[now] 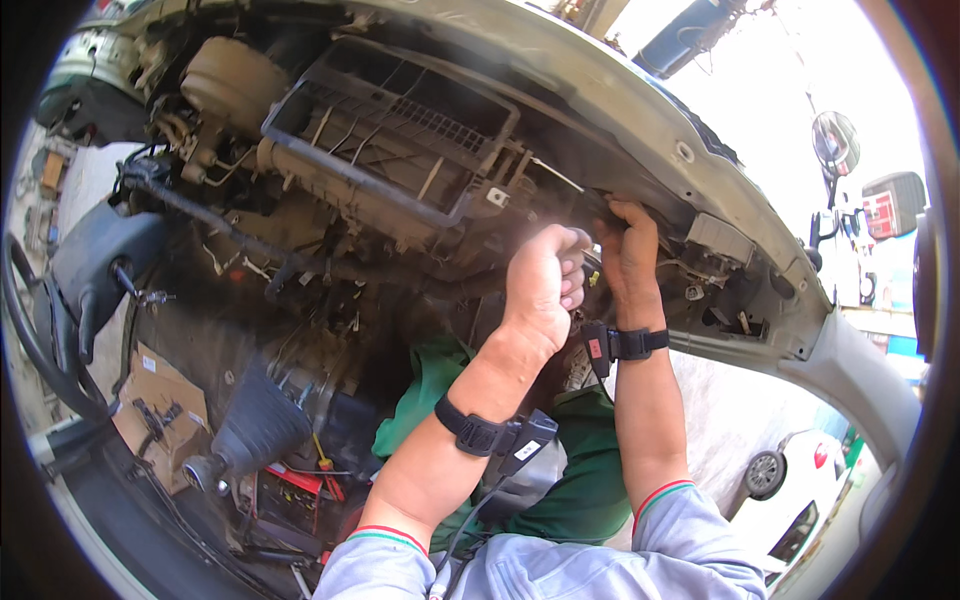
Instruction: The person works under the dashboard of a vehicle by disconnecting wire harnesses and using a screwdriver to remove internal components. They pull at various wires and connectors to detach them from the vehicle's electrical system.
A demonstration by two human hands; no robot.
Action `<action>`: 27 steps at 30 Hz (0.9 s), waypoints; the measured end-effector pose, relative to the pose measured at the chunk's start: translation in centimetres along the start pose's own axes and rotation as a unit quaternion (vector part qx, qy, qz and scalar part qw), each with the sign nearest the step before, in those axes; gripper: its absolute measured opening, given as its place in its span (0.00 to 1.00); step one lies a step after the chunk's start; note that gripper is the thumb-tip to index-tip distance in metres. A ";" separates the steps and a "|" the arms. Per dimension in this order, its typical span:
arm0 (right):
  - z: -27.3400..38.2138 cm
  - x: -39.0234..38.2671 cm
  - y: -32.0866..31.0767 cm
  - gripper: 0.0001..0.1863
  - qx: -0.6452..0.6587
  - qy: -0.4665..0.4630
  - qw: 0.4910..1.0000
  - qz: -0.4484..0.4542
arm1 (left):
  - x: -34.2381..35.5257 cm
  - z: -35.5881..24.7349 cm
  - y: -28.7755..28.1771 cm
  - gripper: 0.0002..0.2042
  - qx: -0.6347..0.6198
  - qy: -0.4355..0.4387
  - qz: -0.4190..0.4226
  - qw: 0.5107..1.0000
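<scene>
Inside a stripped car dashboard, my left hand (545, 275) is raised with fingers curled; whatever they hold, if anything, is hidden. Just right of it, my right hand (630, 250) reaches up under the metal cowl edge (660, 140), fingers bent, their tips partly in shadow. Both wrists wear black straps with small devices. Above and left of my hands is an open black plastic housing (455, 205) with a grille. A thin pale rod (555, 172) ends near my right fingertips, and a metal bracket (715, 235) sits to the right.
The steering column (90, 260) and gear lever (250, 425) are at left. Below lie a cardboard piece (180, 440) with parts and a red tool box (295, 495). A white car (800, 470) stands outside at right.
</scene>
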State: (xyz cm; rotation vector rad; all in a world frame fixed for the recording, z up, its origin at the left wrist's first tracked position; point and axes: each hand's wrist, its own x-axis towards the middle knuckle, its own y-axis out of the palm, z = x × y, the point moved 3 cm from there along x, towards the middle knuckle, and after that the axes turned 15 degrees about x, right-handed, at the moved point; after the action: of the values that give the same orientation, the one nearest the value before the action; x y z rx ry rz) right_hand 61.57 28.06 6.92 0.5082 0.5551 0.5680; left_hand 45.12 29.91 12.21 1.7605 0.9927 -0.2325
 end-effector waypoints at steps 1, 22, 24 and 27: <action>0.4 -0.1 0.2 0.04 0.006 -0.006 1.000 -0.006 | 0.0 -0.1 -0.1 0.07 0.003 -0.004 -0.004 1.000; 1.3 1.4 0.9 0.12 -0.023 0.041 0.995 0.084 | 1.7 0.3 -1.3 0.06 0.054 0.013 -0.067 0.996; 1.5 0.9 1.2 0.11 -0.141 0.140 0.980 -0.002 | 1.7 0.0 -1.5 0.06 0.065 0.015 -0.092 0.993; 0.4 2.2 -0.7 0.12 -0.101 0.105 0.989 0.036 | 2.1 -0.6 -1.8 0.05 0.215 0.132 -0.150 0.956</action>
State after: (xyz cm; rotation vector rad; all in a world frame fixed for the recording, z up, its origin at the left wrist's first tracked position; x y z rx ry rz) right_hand 63.60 28.81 6.02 0.2788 0.6732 0.7442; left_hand 44.98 31.67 9.97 2.0641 1.4937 -0.4395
